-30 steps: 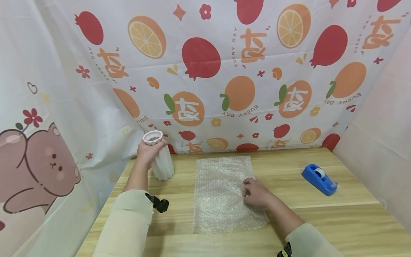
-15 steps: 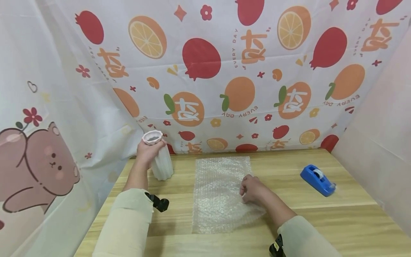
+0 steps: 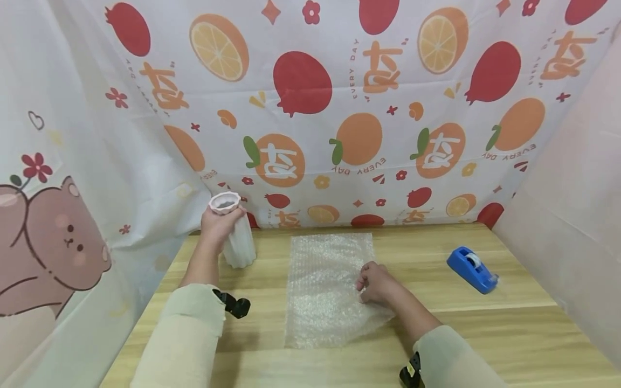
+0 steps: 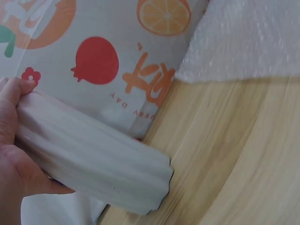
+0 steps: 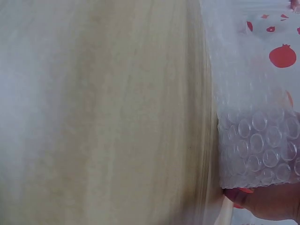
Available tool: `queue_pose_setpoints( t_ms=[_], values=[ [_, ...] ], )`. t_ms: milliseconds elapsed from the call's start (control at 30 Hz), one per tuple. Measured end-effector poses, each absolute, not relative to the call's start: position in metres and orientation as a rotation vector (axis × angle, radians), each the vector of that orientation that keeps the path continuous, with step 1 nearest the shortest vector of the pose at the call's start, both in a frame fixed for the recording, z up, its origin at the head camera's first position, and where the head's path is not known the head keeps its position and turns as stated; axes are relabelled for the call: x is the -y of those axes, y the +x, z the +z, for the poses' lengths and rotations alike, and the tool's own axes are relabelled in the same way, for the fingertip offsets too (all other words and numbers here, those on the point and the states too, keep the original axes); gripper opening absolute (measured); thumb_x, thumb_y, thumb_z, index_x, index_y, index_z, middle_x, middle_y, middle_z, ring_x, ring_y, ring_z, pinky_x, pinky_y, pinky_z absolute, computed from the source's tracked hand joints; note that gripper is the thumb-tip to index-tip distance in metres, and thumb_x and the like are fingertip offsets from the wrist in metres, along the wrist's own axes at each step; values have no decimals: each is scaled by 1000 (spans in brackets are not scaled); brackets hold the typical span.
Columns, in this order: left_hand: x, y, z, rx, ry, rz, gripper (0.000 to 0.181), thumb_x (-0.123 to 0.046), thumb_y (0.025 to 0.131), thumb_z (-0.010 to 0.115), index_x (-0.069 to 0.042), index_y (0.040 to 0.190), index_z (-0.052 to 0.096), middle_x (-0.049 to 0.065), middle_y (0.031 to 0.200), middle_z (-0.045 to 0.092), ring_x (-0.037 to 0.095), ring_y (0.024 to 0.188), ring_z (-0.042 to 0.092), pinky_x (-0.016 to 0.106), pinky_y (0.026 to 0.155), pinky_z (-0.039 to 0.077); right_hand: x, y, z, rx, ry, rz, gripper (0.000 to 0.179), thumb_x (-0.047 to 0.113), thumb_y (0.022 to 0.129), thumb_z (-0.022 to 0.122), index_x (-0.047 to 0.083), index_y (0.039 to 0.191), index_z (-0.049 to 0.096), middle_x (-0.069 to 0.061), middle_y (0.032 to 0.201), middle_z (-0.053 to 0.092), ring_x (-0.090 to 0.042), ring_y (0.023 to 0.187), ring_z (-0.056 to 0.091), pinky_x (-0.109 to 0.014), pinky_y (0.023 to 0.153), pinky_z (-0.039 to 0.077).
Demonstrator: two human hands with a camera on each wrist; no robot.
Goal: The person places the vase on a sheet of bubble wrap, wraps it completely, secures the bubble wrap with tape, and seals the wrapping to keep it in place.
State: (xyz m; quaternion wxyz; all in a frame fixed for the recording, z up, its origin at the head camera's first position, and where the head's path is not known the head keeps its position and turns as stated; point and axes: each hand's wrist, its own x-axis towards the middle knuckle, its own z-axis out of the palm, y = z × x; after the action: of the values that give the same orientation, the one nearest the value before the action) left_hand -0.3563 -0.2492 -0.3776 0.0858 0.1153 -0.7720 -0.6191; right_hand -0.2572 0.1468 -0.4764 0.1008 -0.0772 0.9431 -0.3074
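Observation:
A white fluted vase (image 3: 241,247) stands at the table's left rear, its open mouth toward the head camera. My left hand (image 3: 216,225) grips it near the rim, with fingers and thumb around the ribbed side in the left wrist view. A rectangular sheet of bubble wrap (image 3: 317,307) lies mid-table. My right hand (image 3: 378,283) is at the sheet's right edge and pinches it, fingers curled; that edge is raised off the wood. In the right wrist view the thumb shows under the bubbled edge, while the other fingers are hidden.
A blue tape dispenser (image 3: 471,270) with a roll of clear tape sits on the right of the wooden table (image 3: 514,334). A fruit-print curtain (image 3: 310,124) hangs along the back edge, and pale sheets close off both sides.
My right hand has shifted slightly left and lifted the bubble wrap's lower right edge inward. The left hand keeps its hold on the vase. The whole head view has shifted slightly.

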Motion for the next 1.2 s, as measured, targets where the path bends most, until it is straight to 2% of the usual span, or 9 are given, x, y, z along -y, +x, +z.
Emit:
queue_pose_setpoints(
  t_ms=[133,400,567,733,1033,1133,1200],
  values=[
    [253,-352,-377,2230,411,-1895,82,-32,78,80,-18,148,38,3,139,45,20,123,45,39,108,38,-148,-254,-476,-2797,-261,-904,20,5,69,83,15,74,66,-6,125,51,-35,123,41,-49,97,42],
    [256,-336,-379,1747,568,-2213,66,-17,79,81,-16,135,46,-8,115,52,9,102,54,29,103,43,-149,-251,-483,-2832,-334,-914,21,5,69,80,16,73,62,-12,125,53,-36,123,44,-51,106,37],
    [252,-324,-382,1545,544,-2318,61,-14,81,79,-17,133,47,-7,118,53,9,102,56,25,95,48,-152,-249,-486,-2824,-388,-994,19,2,71,78,13,73,63,-17,128,54,-40,125,46,-53,108,35],
    [246,-315,-387,1342,477,-2414,52,-11,85,75,-18,130,50,-4,117,58,12,98,62,25,75,57,-153,-248,-488,-2809,-399,-1054,17,0,75,76,12,74,65,-20,132,54,-41,128,47,-53,110,35],
    [231,-305,-401,1032,400,-2616,40,-20,91,64,-21,129,51,1,118,59,16,102,61,33,72,57,-158,-246,-492,-2799,-388,-1098,11,9,79,77,17,80,69,-18,139,55,-43,132,45,-54,112,33],
    [225,-301,-404,980,362,-2676,42,-25,94,60,-22,134,48,3,122,57,18,106,60,37,72,57,-159,-245,-494,-2795,-390,-1117,8,11,80,75,17,82,71,-17,140,54,-43,134,43,-55,113,31],
    [221,-298,-407,957,339,-2719,48,-29,96,56,-24,141,42,3,126,53,19,112,56,38,77,55,-161,-244,-494,-2797,-405,-1136,6,12,80,74,16,85,72,-18,139,55,-44,134,43,-56,113,30]
  ],
)
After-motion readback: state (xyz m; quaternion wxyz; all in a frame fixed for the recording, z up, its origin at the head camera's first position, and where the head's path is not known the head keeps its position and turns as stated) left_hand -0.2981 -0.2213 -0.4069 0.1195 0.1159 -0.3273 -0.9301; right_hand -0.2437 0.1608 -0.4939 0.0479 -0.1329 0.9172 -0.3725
